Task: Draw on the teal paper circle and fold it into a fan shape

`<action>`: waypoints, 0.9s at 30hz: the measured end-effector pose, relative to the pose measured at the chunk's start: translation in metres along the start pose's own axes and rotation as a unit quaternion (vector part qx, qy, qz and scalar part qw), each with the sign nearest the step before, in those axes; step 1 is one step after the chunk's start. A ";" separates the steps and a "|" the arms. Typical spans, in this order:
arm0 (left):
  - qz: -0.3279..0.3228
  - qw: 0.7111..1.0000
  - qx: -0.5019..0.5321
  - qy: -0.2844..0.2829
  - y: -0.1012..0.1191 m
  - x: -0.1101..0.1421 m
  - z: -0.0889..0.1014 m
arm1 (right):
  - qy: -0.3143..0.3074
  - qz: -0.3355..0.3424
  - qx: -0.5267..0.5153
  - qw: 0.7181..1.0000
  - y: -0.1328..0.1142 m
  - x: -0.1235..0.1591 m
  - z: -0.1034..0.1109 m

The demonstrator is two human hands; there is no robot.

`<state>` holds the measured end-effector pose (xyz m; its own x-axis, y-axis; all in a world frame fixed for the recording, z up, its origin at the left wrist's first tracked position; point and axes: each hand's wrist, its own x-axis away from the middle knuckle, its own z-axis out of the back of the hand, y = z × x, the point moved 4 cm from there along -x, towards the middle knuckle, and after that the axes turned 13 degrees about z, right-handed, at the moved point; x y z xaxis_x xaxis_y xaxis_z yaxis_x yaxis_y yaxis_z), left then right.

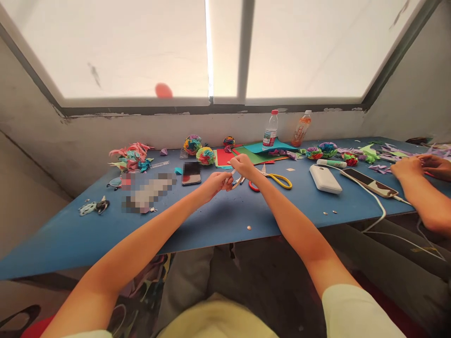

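Above the worktop, I had the left hand and right hand pinching a pale strip.

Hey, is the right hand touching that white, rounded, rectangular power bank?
Apart: the head view shows blue tabletop between the right hand and the white power bank.

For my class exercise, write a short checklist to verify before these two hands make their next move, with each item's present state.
1. Both hands on the pale strip: ok; left hand and right hand hold it together.
2. Strip fully visible: not ok; fingers hide part.
3. Yellow-handled scissors out of the hands: ok; they lie on the blue table.
4. Red-capped bottle closed: ok; cap on.
5. Glue stick capped: cannot tell; too small.
6. Neighbour's hands apart from these: ok; far right.
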<state>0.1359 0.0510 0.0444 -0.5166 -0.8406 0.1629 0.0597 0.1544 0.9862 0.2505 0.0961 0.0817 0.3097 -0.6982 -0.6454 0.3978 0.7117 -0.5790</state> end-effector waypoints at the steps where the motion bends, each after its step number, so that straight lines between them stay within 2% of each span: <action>1: 0.002 1.000 0.001 -0.005 0.001 0.001 0.000 | 0.001 0.001 -0.002 1.000 0.000 0.000 0.001; 6: 0.025 0.999 -0.004 -0.036 0.004 0.005 0.001 | -0.004 0.009 -0.010 1.000 -0.004 0.004 -0.002; 9: 0.030 0.999 -0.017 -0.034 0.002 0.005 0.005 | -0.015 0.017 -0.014 1.000 -0.006 0.006 -0.007; 13: 0.006 0.999 -0.031 -0.015 0.000 0.004 0.005 | -0.008 0.021 -0.017 1.000 -0.005 0.005 -0.006; 17: -0.020 0.999 -0.032 -0.033 -0.001 0.004 0.000 | 0.016 0.010 -0.028 0.999 -0.001 0.003 0.002; 21: -0.050 0.997 -0.033 -0.048 0.002 0.005 -0.004 | 0.048 -0.018 -0.051 0.997 -0.001 0.001 0.012; 27: -0.091 0.995 -0.023 -0.039 0.005 0.012 -0.010 | 0.072 -0.063 -0.112 0.989 0.001 0.001 0.020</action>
<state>0.1386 0.0372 0.0519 -0.5870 -0.8093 -0.0186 -0.0021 -0.0215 0.9998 0.2687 0.0948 0.0902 0.1380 -0.7754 -0.6162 0.2199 0.6306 -0.7443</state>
